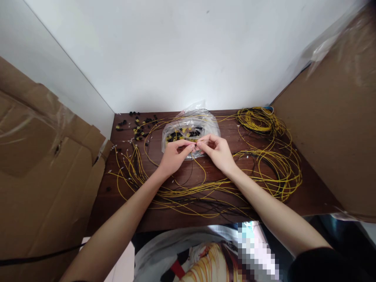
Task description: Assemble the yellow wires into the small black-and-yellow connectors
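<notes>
Over the middle of the table, my left hand (174,158) and my right hand (217,153) meet at the fingertips, each in a pinch. A thin yellow wire (202,168) and a black one hang from between the fingers. The small part at the fingertips is too tiny to make out. Just behind the hands lies a clear plastic bag (210,125) with several small yellow and black connector pieces (188,131) inside. Beneath my forearms stretches a long bundle of yellow and black wires (182,192), its white-tipped ends fanned out at the left.
Loose black and yellow pieces (141,131) are scattered at the back left of the brown table (164,224). Coiled yellow wires (258,121) sit at the back right. Cardboard (35,156) stands on the left, and another cardboard sheet (331,129) on the right. A white wall (188,51) closes the back.
</notes>
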The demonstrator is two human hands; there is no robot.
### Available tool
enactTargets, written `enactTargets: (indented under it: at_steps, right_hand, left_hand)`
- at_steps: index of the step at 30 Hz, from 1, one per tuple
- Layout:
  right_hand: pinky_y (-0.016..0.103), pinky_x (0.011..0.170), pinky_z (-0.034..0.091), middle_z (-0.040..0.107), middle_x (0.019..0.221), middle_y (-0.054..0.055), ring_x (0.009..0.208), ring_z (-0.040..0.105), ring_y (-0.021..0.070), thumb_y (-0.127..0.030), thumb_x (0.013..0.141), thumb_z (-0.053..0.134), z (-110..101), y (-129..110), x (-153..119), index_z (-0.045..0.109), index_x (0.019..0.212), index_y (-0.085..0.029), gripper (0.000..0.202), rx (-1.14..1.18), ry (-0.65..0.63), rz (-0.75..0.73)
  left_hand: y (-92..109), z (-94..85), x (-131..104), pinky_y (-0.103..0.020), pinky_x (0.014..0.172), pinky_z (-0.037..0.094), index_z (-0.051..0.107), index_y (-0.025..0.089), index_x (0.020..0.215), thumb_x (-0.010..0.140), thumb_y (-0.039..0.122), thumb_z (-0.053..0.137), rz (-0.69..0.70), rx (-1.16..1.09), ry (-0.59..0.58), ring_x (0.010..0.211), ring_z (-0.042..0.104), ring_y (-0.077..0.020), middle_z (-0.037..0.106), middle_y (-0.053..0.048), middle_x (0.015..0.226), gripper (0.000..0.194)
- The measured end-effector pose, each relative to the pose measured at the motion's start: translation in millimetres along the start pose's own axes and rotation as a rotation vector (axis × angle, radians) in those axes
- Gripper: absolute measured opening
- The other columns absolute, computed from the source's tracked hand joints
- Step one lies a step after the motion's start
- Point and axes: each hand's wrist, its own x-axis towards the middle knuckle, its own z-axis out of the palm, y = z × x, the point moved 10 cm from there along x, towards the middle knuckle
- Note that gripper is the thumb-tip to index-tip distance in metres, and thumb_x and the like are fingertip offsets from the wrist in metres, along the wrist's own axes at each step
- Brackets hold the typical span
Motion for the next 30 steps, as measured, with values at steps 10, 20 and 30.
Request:
enactTargets:
  at_steps: [10,20,30]
  right_hand:
    - [0.028,0.061,0.051,0.064,0.068,0.001,0.066,0.062,0.0132,-0.040,0.077,0.062,-7.1,3.4,1.0,0.053,0.080,-0.018,0.023,0.113,0.060,0.026]
    - [0.029,0.065,0.049,0.064,0.072,0.002,0.067,0.058,0.0134,-0.036,0.072,0.068,-7.1,-4.1,2.9,0.064,0.080,-0.018,0.020,-0.003,0.041,-0.014]
    - [0.027,0.059,0.050,0.066,0.075,0.003,0.068,0.062,0.0143,-0.039,0.074,0.066,-7.0,3.9,2.8,0.059,0.079,-0.018,0.023,0.134,0.053,0.011]
  left_hand:
    - [0.5,1.2,0.0,-0.027,0.069,0.049,0.072,0.016,0.080,0.079,0.026,0.060,0.006,0.027,-0.013,0.069,0.063,-0.0148,0.071,-0.003,0.074,0.015]
    - [-0.7,2.4,-1.1,-0.026,0.067,0.049,0.070,0.016,0.076,0.078,0.027,0.060,0.001,0.032,-0.017,0.066,0.061,-0.0146,0.070,-0.003,0.071,0.015]
    - [-0.7,2.2,-0.6,-0.027,0.071,0.048,0.071,0.013,0.081,0.078,0.028,0.060,-0.013,0.027,-0.019,0.071,0.063,-0.0155,0.071,-0.004,0.076,0.018]
